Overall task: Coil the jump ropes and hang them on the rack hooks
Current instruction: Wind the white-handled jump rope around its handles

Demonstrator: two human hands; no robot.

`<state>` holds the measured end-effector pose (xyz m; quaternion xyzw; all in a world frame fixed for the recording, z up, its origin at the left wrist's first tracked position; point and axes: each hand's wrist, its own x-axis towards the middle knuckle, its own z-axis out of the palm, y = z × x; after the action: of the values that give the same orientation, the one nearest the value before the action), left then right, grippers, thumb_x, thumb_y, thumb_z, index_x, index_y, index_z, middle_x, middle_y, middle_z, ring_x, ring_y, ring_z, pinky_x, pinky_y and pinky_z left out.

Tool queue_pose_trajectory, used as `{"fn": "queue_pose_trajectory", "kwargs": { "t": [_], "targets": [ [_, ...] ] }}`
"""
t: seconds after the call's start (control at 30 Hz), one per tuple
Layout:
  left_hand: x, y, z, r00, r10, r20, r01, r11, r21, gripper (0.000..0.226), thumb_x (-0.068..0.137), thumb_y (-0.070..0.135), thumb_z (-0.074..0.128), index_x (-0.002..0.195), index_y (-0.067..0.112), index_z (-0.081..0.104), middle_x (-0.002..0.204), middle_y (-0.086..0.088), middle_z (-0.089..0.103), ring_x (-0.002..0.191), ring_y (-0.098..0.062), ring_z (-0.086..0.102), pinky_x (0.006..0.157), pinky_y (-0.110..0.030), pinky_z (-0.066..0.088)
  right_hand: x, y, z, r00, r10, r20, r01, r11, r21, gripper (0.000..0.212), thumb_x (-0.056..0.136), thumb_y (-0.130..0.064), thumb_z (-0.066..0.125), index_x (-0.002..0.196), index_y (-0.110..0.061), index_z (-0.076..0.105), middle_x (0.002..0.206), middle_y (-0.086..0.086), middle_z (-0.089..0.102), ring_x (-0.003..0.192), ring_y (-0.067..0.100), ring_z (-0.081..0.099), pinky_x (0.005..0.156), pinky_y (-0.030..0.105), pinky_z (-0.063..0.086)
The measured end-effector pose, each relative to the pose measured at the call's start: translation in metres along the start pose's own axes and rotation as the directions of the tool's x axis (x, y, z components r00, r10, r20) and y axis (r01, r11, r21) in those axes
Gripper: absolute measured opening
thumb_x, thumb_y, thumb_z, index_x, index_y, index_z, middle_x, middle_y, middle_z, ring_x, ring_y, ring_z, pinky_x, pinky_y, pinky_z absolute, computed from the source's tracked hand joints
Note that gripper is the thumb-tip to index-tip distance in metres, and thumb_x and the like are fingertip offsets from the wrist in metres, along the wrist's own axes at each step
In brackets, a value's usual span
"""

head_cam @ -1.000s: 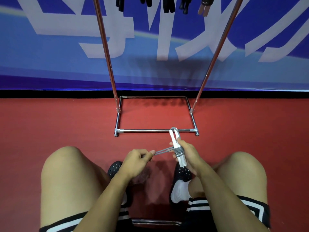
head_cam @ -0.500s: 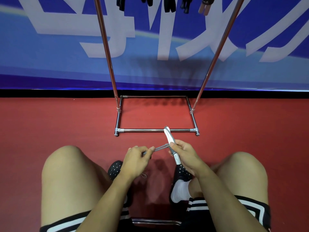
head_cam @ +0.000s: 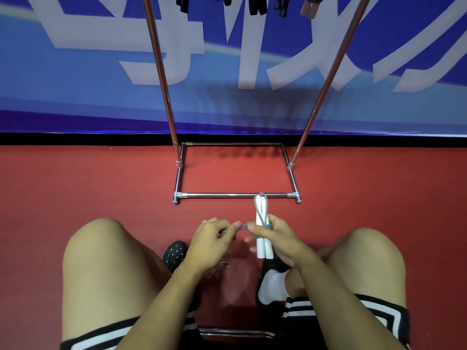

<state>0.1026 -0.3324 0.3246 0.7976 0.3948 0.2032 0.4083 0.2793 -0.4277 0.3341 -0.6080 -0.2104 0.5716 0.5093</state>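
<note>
The right hand (head_cam: 274, 234) has turned the white handles (head_cam: 261, 232) upright again while the left hand (head_cam: 214, 234) pinches the grey rope (head_cam: 243, 226), another wrap nearly finished.

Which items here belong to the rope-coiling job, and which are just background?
Job:
white handles, held by right hand
grey rope, pinched by left hand
rack
hung ropes

Background:
blue banner
red floor
black shoe
</note>
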Motion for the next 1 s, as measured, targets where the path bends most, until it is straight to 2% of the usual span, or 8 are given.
{"fn": "queue_pose_trajectory", "kwargs": {
  "t": [0.13, 0.3, 0.43, 0.57, 0.67, 0.77, 0.87, 1.0],
  "targets": [
    [-0.001, 0.002, -0.002, 1.0, -0.016, 0.008, 0.016, 0.999, -0.032, 0.049, 0.099, 0.043, 0.061, 0.065, 0.008, 0.061, 0.058, -0.002, 0.047, 0.072, -0.019, 0.048, 0.074, -0.019, 0.035, -0.002, -0.003, 0.001, 0.999, 0.02, 0.041, -0.017, 0.997, -0.081, 0.025, 0.098, -0.014, 0.067, 0.117, -0.002, 0.055, 0.096, 0.015, 0.076, 0.054, 0.022, 0.059, 0.052, 0.029, 0.048],
    [-0.002, 0.001, 0.0, 0.999, -0.024, 0.032, 0.024, 1.0, -0.016, 0.052, 0.099, 0.045, 0.06, 0.065, 0.006, 0.061, 0.062, -0.005, 0.048, 0.071, -0.018, 0.048, 0.07, -0.022, 0.035, -0.003, 0.0, 0.005, 0.996, 0.07, 0.058, -0.07, 0.998, -0.004, 0.031, 0.097, -0.014, 0.068, 0.125, -0.007, 0.058, 0.076, 0.012, 0.066, 0.065, 0.03, 0.068, 0.06, 0.034, 0.057],
    [-0.002, 0.001, -0.001, 0.998, -0.039, 0.044, 0.039, 0.999, -0.007, 0.055, 0.1, 0.047, 0.058, 0.067, 0.002, 0.057, 0.061, -0.01, 0.048, 0.072, -0.019, 0.047, 0.068, -0.019, 0.033, 0.0, 0.001, 0.005, 0.998, 0.029, 0.059, -0.029, 1.0, -0.004, 0.022, 0.094, -0.015, 0.073, 0.111, -0.003, 0.065, 0.073, 0.007, 0.057, 0.054, 0.017, 0.046, 0.051, 0.028, 0.043],
    [-0.001, 0.0, 0.001, 0.995, -0.075, 0.065, 0.074, 0.997, 0.019, 0.052, 0.101, 0.048, 0.056, 0.07, 0.007, 0.063, 0.06, -0.005, 0.053, 0.074, -0.015, 0.05, 0.064, -0.017, 0.036, 0.004, 0.002, 0.006, 0.998, 0.03, 0.057, -0.033, 0.998, 0.058, 0.035, 0.092, -0.033, 0.075, 0.107, -0.002, 0.065, 0.076, 0.006, 0.054, 0.058, 0.014, 0.044, 0.055, 0.027, 0.042],
    [-0.001, -0.002, 0.001, 0.991, -0.104, 0.079, 0.101, 0.994, 0.04, 0.039, 0.102, 0.043, 0.056, 0.076, 0.018, 0.071, 0.052, 0.01, 0.049, 0.064, -0.005, 0.049, 0.058, -0.017, 0.033, 0.009, 0.003, 0.005, 0.995, 0.083, 0.052, -0.091, 0.981, 0.172, 0.044, 0.105, -0.041, 0.052, 0.118, 0.0, 0.063, 0.079, 0.009, 0.058, 0.06, 0.018, 0.049, 0.058, 0.029, 0.044],
    [0.0, -0.003, 0.002, 0.987, -0.138, 0.084, 0.136, 0.99, 0.033, 0.028, 0.104, 0.035, 0.055, 0.081, 0.028, 0.069, 0.056, 0.013, 0.053, 0.058, 0.001, 0.05, 0.056, -0.019, 0.031, 0.011, 0.004, 0.003, 0.99, 0.117, 0.077, -0.134, 0.953, 0.273, 0.046, 0.108, -0.031, 0.036, 0.131, 0.002, 0.059, 0.085, 0.011, 0.064, 0.067, 0.019, 0.055, 0.066, 0.032, 0.051],
    [0.0, -0.005, 0.003, 0.98, -0.191, 0.064, 0.19, 0.982, 0.024, 0.028, 0.102, 0.033, 0.057, 0.074, 0.032, 0.063, 0.064, 0.009, 0.064, 0.058, -0.001, 0.054, 0.059, -0.025, 0.035, 0.011, 0.009, 0.002, 0.993, 0.104, 0.054, -0.114, 0.955, 0.274, 0.031, 0.109, -0.02, 0.04, 0.121, 0.0, 0.061, 0.09, 0.014, 0.07, 0.074, 0.021, 0.064, 0.08, 0.038, 0.058],
    [0.001, -0.006, 0.003, 0.973, -0.227, 0.031, 0.227, 0.974, -0.004, 0.024, 0.1, 0.032, 0.061, 0.078, 0.03, 0.069, 0.064, 0.012, 0.064, 0.058, -0.001, 0.054, 0.058, -0.023, 0.036, 0.013, 0.013, 0.004, 0.997, 0.06, 0.046, -0.07, 0.963, 0.26, 0.02, 0.106, -0.01, 0.051, 0.115, 0.003, 0.063, 0.096, 0.018, 0.071, 0.088, 0.025, 0.067, 0.089, 0.038, 0.059]
  ]
}}
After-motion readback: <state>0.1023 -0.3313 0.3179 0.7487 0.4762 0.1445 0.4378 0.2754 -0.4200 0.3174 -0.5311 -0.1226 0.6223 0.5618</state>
